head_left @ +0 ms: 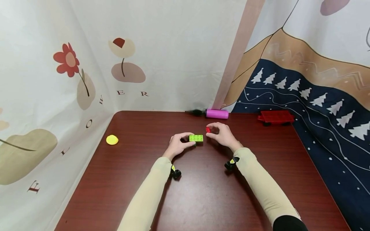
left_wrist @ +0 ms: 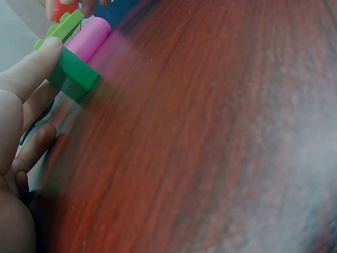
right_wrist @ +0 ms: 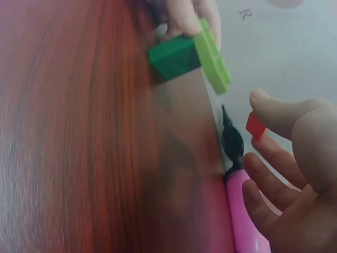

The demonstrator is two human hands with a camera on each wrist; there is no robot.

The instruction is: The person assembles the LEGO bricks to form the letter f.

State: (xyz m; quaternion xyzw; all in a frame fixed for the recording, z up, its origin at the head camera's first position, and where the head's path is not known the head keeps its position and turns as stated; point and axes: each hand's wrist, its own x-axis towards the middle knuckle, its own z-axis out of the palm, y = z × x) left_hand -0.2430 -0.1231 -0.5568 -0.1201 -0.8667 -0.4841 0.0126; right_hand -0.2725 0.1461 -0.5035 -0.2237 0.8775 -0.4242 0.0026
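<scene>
Near the table's middle, my left hand (head_left: 177, 145) pinches a light green toy brick (head_left: 196, 138) between thumb and fingers. That brick is studded on top and sits over dark green bricks (left_wrist: 79, 79), which appear to stand on the table in the left wrist view. To the right and slightly raised, my right hand (head_left: 223, 134) holds a small red brick (right_wrist: 255, 126) between thumb and index fingertip. Its other fingers are loosely bent. A gap separates the red brick from the light green one.
Behind the hands, a pink hand pump (head_left: 217, 114) with a black nozzle lies along the table's back edge. A red toy wagon (head_left: 276, 117) stands at the back right. On the left is a round yellow object (head_left: 112, 139). Printed curtains border the dark red table (head_left: 196, 199).
</scene>
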